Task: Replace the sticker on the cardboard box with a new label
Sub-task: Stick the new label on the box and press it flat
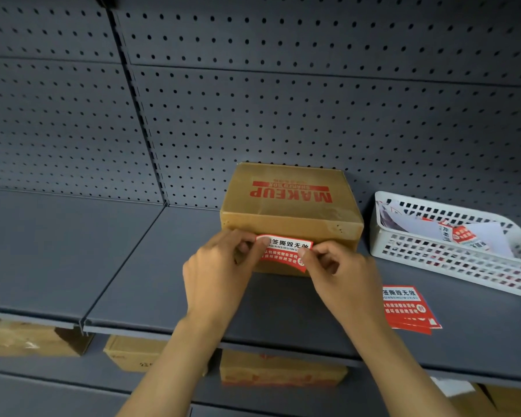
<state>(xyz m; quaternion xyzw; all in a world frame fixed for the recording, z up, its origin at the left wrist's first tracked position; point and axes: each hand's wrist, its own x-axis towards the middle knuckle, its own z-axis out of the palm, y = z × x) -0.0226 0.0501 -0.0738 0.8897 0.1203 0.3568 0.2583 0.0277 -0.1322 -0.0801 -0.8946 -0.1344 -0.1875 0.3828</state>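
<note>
A brown cardboard box [289, 197] printed with red MAKEUP lettering stands on the grey shelf [151, 281]. A red and white label [283, 251] lies against the box's front face. My left hand [220, 266] pinches the label's left end with thumb and fingers. My right hand [337, 272] pinches its right end. I cannot tell how much of the label is stuck to the box. A small stack of the same red labels [409, 308] lies flat on the shelf to the right of my right hand.
A white perforated plastic basket [451, 257] holding paper scraps and label backings sits at the right on the shelf. A grey pegboard wall [283, 100] rises behind. More cardboard boxes [280, 368] stand on the lower shelf.
</note>
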